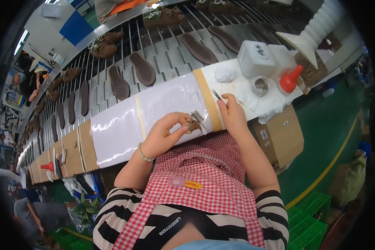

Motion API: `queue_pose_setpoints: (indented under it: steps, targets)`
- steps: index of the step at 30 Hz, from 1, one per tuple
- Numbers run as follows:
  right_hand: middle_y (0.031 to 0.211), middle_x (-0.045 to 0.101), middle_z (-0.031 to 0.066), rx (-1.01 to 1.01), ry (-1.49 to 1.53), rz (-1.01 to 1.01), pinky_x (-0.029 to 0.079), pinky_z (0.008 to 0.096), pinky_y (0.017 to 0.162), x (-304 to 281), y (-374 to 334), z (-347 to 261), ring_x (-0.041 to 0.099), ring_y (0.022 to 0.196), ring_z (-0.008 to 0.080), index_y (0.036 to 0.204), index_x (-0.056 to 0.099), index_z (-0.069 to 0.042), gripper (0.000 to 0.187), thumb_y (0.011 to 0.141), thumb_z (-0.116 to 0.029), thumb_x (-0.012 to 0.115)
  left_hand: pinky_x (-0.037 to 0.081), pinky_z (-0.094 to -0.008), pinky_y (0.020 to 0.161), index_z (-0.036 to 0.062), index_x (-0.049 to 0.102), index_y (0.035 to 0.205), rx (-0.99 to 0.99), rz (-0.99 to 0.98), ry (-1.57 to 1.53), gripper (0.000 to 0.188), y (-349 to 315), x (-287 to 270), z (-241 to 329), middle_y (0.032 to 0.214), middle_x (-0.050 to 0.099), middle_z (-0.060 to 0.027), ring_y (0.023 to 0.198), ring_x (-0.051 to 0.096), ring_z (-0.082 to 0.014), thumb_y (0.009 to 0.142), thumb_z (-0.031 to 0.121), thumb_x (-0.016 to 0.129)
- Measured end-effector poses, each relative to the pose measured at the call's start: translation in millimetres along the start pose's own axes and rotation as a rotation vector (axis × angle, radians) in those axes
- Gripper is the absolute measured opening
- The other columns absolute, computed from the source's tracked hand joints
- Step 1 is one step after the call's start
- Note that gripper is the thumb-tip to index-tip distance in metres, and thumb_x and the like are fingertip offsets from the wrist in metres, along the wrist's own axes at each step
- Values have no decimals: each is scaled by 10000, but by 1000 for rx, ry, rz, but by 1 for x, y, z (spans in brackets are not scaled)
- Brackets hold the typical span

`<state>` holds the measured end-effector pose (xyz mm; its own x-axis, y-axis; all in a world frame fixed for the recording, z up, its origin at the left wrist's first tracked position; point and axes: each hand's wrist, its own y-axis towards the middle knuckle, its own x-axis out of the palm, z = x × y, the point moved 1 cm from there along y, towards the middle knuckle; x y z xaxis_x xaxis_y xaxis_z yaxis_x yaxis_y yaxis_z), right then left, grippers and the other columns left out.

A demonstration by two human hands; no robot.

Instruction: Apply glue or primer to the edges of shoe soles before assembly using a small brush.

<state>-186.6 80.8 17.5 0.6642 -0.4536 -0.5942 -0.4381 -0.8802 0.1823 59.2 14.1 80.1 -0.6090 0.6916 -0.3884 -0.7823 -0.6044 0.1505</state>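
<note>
Beside a slatted conveyor (166,54), working at a white-covered worktop (116,133). Pinching a small brown piece (193,126) in the left grip (162,135), over the worktop's near edge. Holding slim dark tweezers (216,95) in the right grip (233,114).

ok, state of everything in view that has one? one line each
Left hand: pinching small brown piece
Right hand: holding tweezers
Tweezers: tip gap unclear
Clear jar: appears open
White container: upright
Red bottle: spout upward
White cloth: crumpled
Shoe soles: lying separately on conveyor
Bracelet: worn on left wrist
</note>
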Motion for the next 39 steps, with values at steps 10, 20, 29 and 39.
queue_pose_setpoints:
  steps: [10,20,29,39]
  targets:
    - [942,723,225,-31,-784,-120,569,462,710,13,91,37,728,883,338,1441,434,-45,522,936,-140,533,458,-335,977,26,612,955,-4,49,-62,55,-6,-3,-1,1155,664,-102,1086,617,-217,931,37,660]
    - [914,742,160,44,-449,-146,550,469,746,-16,115,43,723,799,350,1240,609,-50,346,992,-252,475,470,-313,952,23,614,946,25,125,-80,54,-15,-18,-12,1108,669,-78,1039,613,-166,943,56,656]
    - [939,731,186,-7,-534,16,545,505,746,-10,82,4,711,856,369,1181,615,-44,355,1004,-318,474,479,-299,929,3,624,1010,9,181,-266,91,-14,-21,-28,1057,672,-51,985,623,-137,961,76,650]
    - [984,726,143,26,-781,-98,581,444,735,27,102,39,728,895,321,1200,641,-87,343,965,-328,578,501,-293,900,-18,620,1107,-2,276,-508,165,-13,-21,-20,1022,677,-50,935,642,-128,984,90,632]
